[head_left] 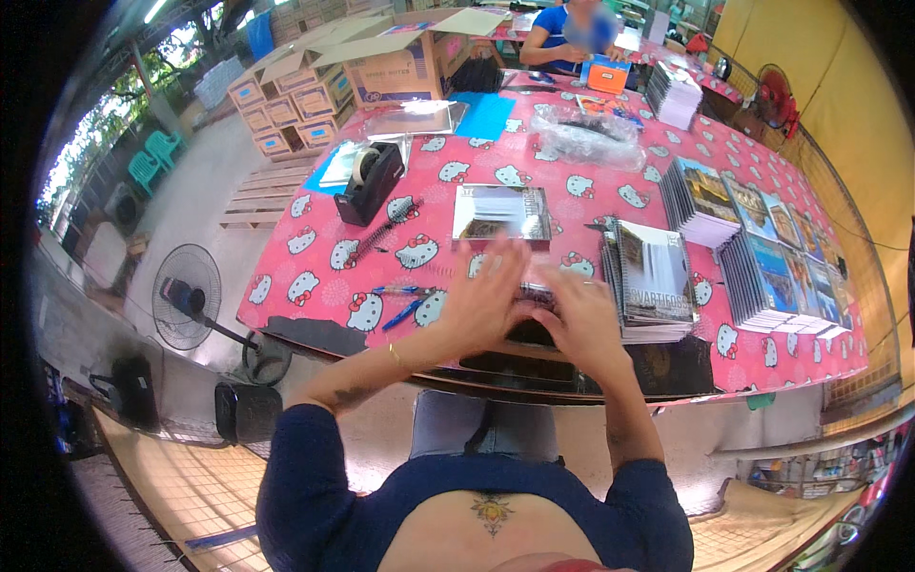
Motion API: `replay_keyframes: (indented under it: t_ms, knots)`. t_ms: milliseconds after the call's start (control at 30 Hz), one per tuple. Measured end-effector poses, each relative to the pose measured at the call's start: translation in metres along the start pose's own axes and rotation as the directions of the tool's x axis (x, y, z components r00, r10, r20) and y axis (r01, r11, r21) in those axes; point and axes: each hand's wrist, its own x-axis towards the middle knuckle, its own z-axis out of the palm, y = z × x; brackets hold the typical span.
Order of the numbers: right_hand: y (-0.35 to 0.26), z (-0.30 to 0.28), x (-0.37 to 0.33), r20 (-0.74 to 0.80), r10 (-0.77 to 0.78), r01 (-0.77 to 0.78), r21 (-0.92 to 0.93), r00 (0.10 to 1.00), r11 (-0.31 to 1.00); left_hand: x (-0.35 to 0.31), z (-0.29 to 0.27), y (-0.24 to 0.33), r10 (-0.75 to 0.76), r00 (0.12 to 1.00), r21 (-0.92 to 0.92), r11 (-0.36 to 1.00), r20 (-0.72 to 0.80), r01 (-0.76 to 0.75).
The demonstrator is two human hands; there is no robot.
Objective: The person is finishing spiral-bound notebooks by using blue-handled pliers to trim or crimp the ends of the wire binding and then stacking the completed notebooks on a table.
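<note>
My left hand (491, 291) reaches over the near part of the table with its fingers stretched out, slightly smeared by motion. Close beside it, my right hand (583, 315) bends its fingers over a small glossy, dark-edged thing (536, 294) between the hands. Most of that thing is hidden, so its kind is unclear. Just beyond my fingertips lies a notebook (500, 208) with a waterfall photo cover. To the right of my right hand stands a stack of spiral notebooks (658, 281) with the same kind of cover.
Blue pens (405, 313) and a black spiral coil (386, 232) lie left of my hands, near a tape dispenser (370, 186). More notebook stacks (777, 276) fill the right side. Clear plastic wrap (586, 138) lies farther back. Across the table, a person (562, 43) handles an orange-and-blue item.
</note>
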Motion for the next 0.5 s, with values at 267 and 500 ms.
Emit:
replay_keyframes:
  t_ms: [267,500]
  knots:
    - [0.033,0.037,-0.051,0.056,0.532,-0.332,0.835,0.845,0.438,0.002,0.006,0.014,0.101,0.995,0.002,0.995,0.004,-0.101]
    - [0.022,0.059,-0.041,-0.027,0.528,-0.256,0.852,0.849,0.456,0.024,-0.009,-0.003,0.026,0.995,0.114,0.993,-0.099,-0.014]
